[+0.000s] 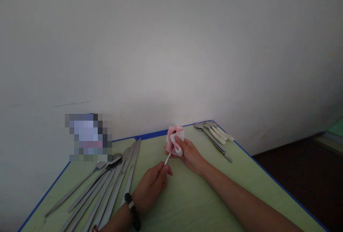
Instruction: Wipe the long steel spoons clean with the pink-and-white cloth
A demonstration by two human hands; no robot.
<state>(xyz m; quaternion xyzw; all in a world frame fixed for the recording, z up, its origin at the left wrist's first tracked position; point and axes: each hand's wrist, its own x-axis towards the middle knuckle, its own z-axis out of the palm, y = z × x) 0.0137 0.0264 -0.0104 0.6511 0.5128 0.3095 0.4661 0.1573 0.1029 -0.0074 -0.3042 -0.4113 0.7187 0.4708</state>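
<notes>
In my left hand (157,182), closed near the middle of the table, is the handle of a metal piece of cutlery (168,159). Its far end goes into a folded pink and white cloth (177,146), so I cannot tell whether it is a spoon or a fork. My right hand (191,155) pinches this cloth around the utensil, thumb on top. Left of my left hand lie several metal table knives (132,166), with spoons (115,159) and a fork (100,165) beside them. My left forearm covers part of the knives.
Metal spoons (199,126) and several white-handled pieces of cutlery (218,135) lie at the table's far right corner. A blurred-out device (85,132) leans by the wall (171,53) at the left. The green table (193,203) has a blue edge; dark floor (289,167) shows at right.
</notes>
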